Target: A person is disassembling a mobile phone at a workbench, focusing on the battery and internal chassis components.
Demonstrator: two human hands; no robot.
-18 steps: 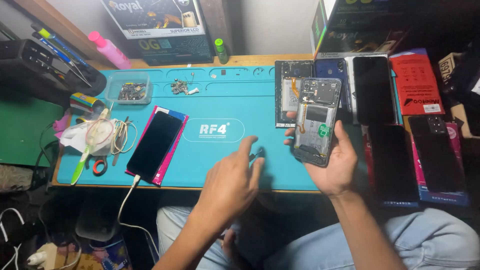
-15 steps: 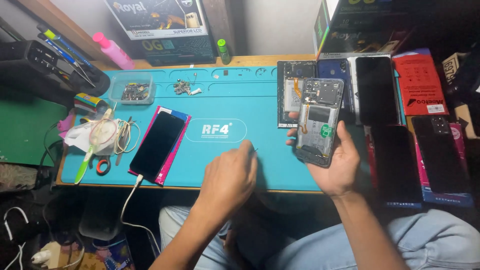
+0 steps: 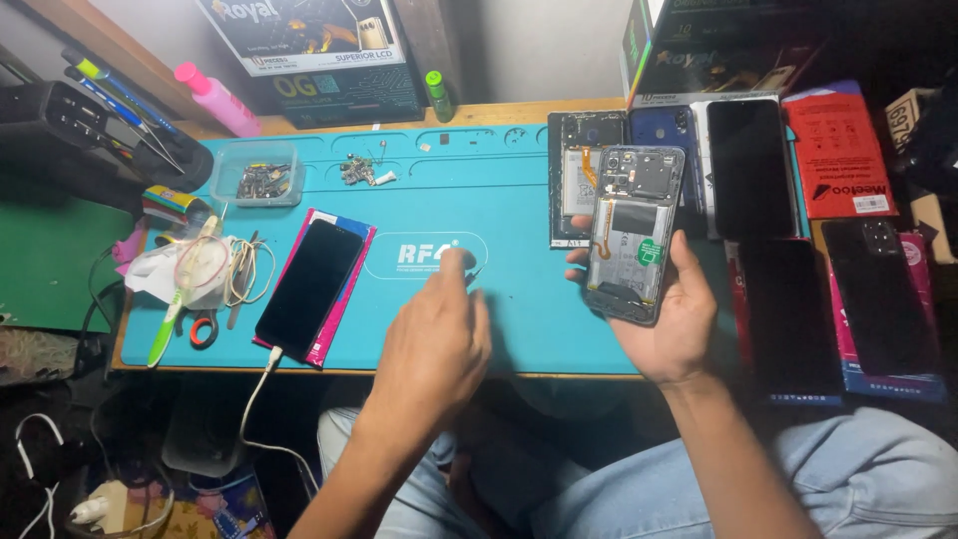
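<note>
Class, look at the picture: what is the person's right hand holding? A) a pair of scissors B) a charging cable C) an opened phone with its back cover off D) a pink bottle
C: the right hand holds an opened phone above the teal mat, its inner parts and battery exposed.

Plenty of bare mat (image 3: 479, 200) is left in the middle, so a hand can be passed there easily. The left side is blocked by a charging phone (image 3: 309, 287), a parts tray (image 3: 257, 180) and tool clutter (image 3: 200, 274). The right edge is crowded with phones (image 3: 748, 165).
</note>
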